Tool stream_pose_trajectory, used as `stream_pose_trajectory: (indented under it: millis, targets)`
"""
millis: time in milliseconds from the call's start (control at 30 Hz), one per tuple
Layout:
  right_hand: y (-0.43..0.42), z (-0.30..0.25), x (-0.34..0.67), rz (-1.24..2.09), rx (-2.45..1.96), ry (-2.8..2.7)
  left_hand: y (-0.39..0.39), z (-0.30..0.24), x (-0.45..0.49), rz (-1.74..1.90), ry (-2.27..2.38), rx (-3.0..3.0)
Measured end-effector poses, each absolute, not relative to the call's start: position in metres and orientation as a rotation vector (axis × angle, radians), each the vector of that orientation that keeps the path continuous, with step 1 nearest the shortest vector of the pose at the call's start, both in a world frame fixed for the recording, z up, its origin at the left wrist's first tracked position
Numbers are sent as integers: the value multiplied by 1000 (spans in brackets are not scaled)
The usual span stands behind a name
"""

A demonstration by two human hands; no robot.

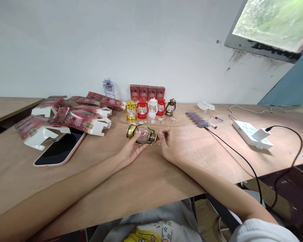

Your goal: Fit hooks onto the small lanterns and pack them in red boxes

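A small bronze-and-black toy lantern [142, 134] lies on its side in my hands above the table, its top pointing right. My left hand [131, 149] is closed around its clear body, thumb in front. My right hand [167, 144] pinches the pointed cap at the lantern's top. Just behind stands a row of small lanterns: a gold lantern [131, 111], two red ones, a white lantern [152, 108] and a dark bronze lantern [170, 107]. Several small wire pieces [166, 121] lie in front of that row.
Opened red boxes [75, 119] are heaped at the left, partly over a phone [59, 151]. A water bottle [108, 87] and upright red boxes [147, 92] stand by the wall. At right are a screwdriver [217, 118], crumpled tissue [206, 106], and a white power strip [252, 134] with cables.
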State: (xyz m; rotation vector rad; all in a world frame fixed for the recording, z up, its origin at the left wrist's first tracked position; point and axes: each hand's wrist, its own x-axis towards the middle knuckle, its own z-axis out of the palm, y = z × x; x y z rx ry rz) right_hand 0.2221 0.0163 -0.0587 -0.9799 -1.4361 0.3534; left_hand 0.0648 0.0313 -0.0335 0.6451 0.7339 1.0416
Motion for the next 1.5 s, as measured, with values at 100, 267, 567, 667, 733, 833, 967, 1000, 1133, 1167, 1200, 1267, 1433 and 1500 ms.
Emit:
stream_pose_trajectory:
  millis: [100,267,567,667,733,833,967,1000,1133,1167,1200,1267,1433,1500]
  targets:
    - [16,-59,222,314,-980,-1434,30,-32,65,1045,726,619]
    - [17,-61,223,279,-959,-1480,29,-30,66,1053,732,621]
    - [15,-58,220,206,-959,-1519,28,-29,66,1046,738,633]
    - [15,-57,220,190,-969,-1522,28,-29,66,1047,734,633]
    - [15,-57,220,193,-967,-1519,27,-28,66,1048,729,635]
    - [16,-58,221,211,-963,-1517,27,-27,66,1045,731,629]
    - [14,-57,221,237,-934,-1554,27,-24,67,1053,766,588]
    - [13,-56,221,238,-915,-1571,26,-24,67,1055,768,578]
    - [10,-53,222,196,-819,-1640,26,-23,67,1065,736,557]
    - [10,-52,222,173,-790,-1659,25,-23,67,1069,726,554]
    - [10,-52,222,150,-760,-1678,25,-23,68,1073,716,553]
    - [10,-51,223,110,-714,-1709,25,-23,68,1078,700,550]
    - [12,-51,226,90,-714,-1728,25,-23,68,1095,675,525]
    - [13,-50,226,95,-713,-1728,25,-23,68,1099,672,512]
